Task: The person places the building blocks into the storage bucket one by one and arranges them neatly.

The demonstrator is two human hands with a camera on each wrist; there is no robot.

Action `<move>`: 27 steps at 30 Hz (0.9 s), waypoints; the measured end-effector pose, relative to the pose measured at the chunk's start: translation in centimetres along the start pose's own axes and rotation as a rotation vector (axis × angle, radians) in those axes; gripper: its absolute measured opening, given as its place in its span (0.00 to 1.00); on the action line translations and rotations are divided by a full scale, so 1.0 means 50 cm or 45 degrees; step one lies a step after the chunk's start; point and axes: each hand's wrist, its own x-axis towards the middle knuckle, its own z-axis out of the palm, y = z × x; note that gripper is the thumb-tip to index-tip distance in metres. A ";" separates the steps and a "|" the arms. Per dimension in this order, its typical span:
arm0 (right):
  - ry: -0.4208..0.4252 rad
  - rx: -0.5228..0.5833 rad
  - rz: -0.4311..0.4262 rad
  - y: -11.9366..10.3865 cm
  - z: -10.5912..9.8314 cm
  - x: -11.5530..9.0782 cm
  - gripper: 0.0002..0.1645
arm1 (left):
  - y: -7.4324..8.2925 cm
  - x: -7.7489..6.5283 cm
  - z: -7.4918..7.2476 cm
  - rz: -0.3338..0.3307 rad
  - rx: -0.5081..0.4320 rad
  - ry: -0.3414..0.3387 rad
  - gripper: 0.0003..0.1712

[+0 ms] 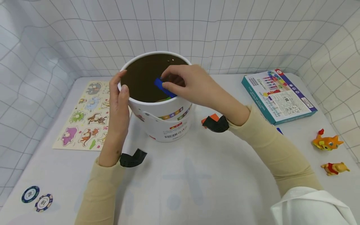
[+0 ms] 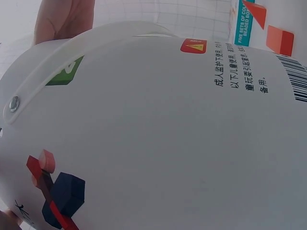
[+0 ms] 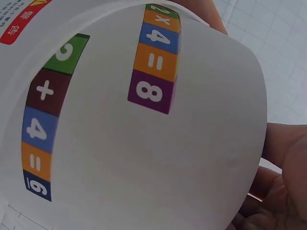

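A white bucket [image 1: 157, 128] stands upright on the table in the head view, its inside dark. With thumb and fingers at its left rim, my left hand [image 1: 118, 103] grips the bucket. My right hand [image 1: 194, 82] reaches over the right side of the rim and pinches a long blue block [image 1: 163, 87] between thumb and fingers, within the bucket's mouth. A bit of green [image 1: 168, 98] shows inside, under the blue block. Both wrist views are mostly filled by the bucket's printed wall [image 3: 105, 143], which hides most of each hand.
Left of the bucket lies an animal puzzle board [image 1: 76, 122]. Two poker chips [image 1: 30, 194] are at the front left. On the right are a flat teal-edged box [image 1: 278, 97] and two small figurines [image 1: 327, 142]. Orange blocks [image 2: 280, 40] lie close to the bucket.
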 end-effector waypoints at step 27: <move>0.059 0.009 0.441 0.204 -0.039 -0.443 0.20 | 0.001 -0.001 -0.004 -0.005 0.043 -0.013 0.26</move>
